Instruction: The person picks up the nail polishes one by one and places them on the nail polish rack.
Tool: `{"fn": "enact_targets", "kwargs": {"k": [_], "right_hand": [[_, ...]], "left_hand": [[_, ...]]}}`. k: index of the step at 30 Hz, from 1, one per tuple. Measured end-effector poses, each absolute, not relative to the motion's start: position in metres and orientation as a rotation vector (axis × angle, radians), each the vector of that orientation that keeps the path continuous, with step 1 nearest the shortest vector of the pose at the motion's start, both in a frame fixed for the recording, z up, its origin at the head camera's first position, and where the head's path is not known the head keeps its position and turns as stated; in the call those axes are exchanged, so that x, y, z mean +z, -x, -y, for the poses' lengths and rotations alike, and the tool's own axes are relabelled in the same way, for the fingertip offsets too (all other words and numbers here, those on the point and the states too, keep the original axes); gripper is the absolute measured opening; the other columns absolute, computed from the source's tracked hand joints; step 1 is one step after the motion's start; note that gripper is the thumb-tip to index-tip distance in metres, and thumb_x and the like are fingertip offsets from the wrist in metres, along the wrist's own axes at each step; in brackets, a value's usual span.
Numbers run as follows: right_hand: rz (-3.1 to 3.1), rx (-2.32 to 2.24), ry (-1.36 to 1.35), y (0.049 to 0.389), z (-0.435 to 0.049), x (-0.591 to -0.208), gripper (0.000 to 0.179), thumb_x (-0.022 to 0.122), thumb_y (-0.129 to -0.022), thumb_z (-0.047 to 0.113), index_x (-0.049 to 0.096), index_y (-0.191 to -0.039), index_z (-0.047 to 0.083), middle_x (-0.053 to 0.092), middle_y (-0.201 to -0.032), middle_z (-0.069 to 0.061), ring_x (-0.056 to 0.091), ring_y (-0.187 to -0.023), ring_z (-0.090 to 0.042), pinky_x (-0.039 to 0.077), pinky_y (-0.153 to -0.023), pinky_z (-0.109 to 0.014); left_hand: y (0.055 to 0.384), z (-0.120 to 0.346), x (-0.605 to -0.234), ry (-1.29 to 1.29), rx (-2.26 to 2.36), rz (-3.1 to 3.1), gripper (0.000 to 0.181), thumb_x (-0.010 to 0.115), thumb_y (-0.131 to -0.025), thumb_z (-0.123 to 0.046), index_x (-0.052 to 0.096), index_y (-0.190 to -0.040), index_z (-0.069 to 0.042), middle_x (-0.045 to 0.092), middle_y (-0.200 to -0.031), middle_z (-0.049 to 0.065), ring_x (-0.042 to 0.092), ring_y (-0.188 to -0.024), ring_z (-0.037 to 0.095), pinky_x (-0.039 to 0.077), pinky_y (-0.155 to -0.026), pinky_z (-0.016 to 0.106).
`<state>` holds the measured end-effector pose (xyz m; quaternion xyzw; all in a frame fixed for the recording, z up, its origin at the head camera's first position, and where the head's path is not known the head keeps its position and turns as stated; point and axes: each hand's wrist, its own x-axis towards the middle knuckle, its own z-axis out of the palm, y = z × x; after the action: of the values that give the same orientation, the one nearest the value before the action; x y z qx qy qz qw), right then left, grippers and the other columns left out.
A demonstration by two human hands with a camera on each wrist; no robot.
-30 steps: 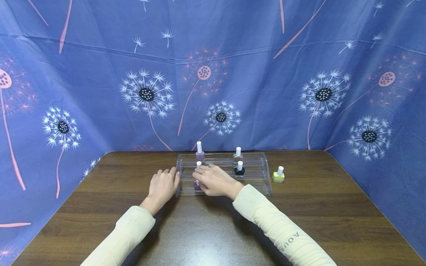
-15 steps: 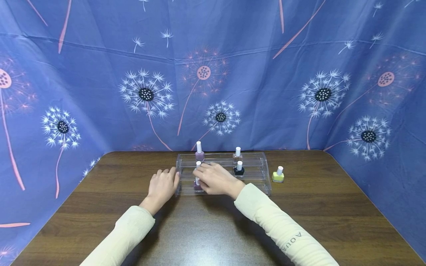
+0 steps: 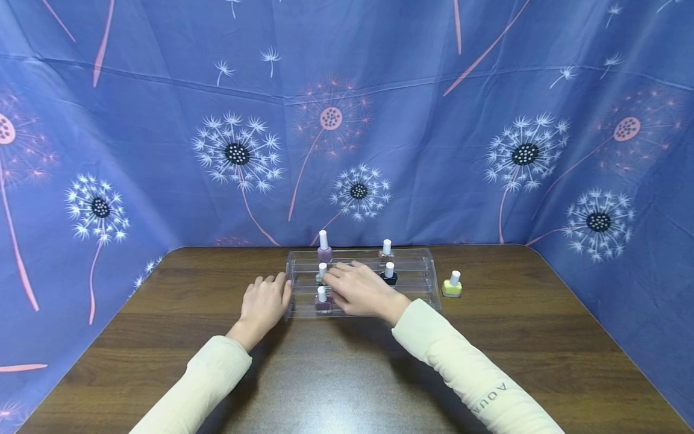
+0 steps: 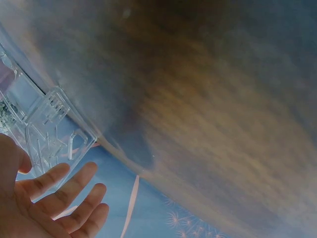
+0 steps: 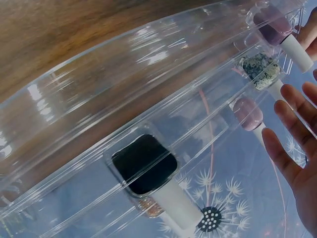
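Observation:
My left hand [image 3: 264,303] rests at the left end of a clear acrylic tiered rack [image 3: 435,283]. In the left wrist view its fingers [image 4: 74,193] are loosely spread. My right hand [image 3: 362,290] hovers over the rack's middle, just right of a dark purple nail polish bottle [image 3: 323,304] on the front tier. Its fingers [image 5: 297,116] are extended with nothing held. On the middle tier stand a speckled polish [image 5: 260,70] and a black one [image 5: 143,163]. A lilac polish [image 3: 325,255] and a clear glittery one [image 3: 387,256] are on the back tier.
A yellow nail polish bottle [image 3: 452,287] stands on the wooden table [image 3: 314,374] to the right of the rack. A blue dandelion-print cloth [image 3: 434,150] hangs behind the table and along both sides.
My right hand has drawn back to the right, leaving the dark purple bottle upright and uncovered on the front tier. My left hand stays at the rack's left end.

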<state>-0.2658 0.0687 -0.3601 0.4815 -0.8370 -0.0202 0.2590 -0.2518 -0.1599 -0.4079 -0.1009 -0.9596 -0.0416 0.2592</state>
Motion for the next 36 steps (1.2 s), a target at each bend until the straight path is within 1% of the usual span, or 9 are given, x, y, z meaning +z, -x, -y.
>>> {"fn": "enact_targets", "kwargs": {"k": [6, 12, 19, 23, 30, 36], "right_hand": [[2.232, -0.043, -1.299, 0.265, -0.077, -0.363, 0.012, 0.059, -0.081, 0.021, 0.056, -0.092, 0.016, 0.061, -0.089, 0.006, 0.057, -0.085, -0.012, 0.045, -0.065, -0.028], [2.246, -0.035, -1.289, 0.262, -0.087, -0.367, 0.013, 0.059, -0.080, 0.020, 0.057, -0.093, 0.017, 0.061, -0.087, 0.006, 0.056, -0.082, -0.012, 0.046, -0.068, -0.029], [2.217, -0.032, -1.272, 0.260, -0.098, -0.373, 0.009, 0.061, -0.080, 0.022, 0.055, -0.086, 0.017, 0.057, -0.079, 0.007, 0.053, -0.075, -0.012, 0.039, -0.058, -0.026], [2.219, -0.053, -1.261, 0.259, -0.105, -0.375, 0.011, 0.062, -0.080, 0.023, 0.055, -0.086, 0.017, 0.056, -0.079, 0.007, 0.053, -0.074, -0.013, 0.039, -0.059, -0.027], [2.226, -0.028, -1.240, 0.256, -0.115, -0.376, 0.015, 0.064, -0.077, 0.022, 0.056, -0.088, 0.016, 0.058, -0.081, 0.006, 0.054, -0.077, -0.014, 0.042, -0.062, -0.030], [2.242, -0.024, -1.234, 0.253, -0.125, -0.380, 0.015, 0.065, -0.077, 0.021, 0.056, -0.087, 0.016, 0.059, -0.081, 0.006, 0.054, -0.075, -0.013, 0.045, -0.061, -0.028]], "left_hand": [[0.252, 0.160, -0.408, 0.270, -0.114, 2.610, 0.024, 0.049, -0.092, -0.027, 0.059, -0.090, -0.005, 0.065, -0.076, 0.014, 0.059, -0.071, 0.034, 0.045, -0.057, 0.045], [0.253, 0.161, -0.408, 0.283, -0.113, 2.594, 0.023, 0.050, -0.091, -0.025, 0.059, -0.089, -0.005, 0.065, -0.076, 0.014, 0.059, -0.069, 0.034, 0.045, -0.056, 0.044], [0.253, 0.161, -0.409, 0.282, -0.114, 2.592, 0.023, 0.050, -0.091, -0.026, 0.059, -0.089, -0.005, 0.065, -0.076, 0.014, 0.059, -0.070, 0.034, 0.046, -0.057, 0.045], [0.254, 0.161, -0.409, 0.277, -0.110, 2.603, 0.024, 0.049, -0.092, -0.027, 0.059, -0.090, -0.005, 0.065, -0.077, 0.014, 0.059, -0.070, 0.034, 0.046, -0.057, 0.045], [0.255, 0.161, -0.410, 0.284, -0.114, 2.609, 0.025, 0.048, -0.092, -0.027, 0.059, -0.090, -0.005, 0.065, -0.077, 0.014, 0.059, -0.071, 0.034, 0.046, -0.058, 0.045], [0.255, 0.162, -0.411, 0.285, -0.119, 2.605, 0.025, 0.047, -0.092, -0.027, 0.059, -0.089, -0.005, 0.065, -0.076, 0.014, 0.059, -0.070, 0.035, 0.046, -0.058, 0.046]]}}
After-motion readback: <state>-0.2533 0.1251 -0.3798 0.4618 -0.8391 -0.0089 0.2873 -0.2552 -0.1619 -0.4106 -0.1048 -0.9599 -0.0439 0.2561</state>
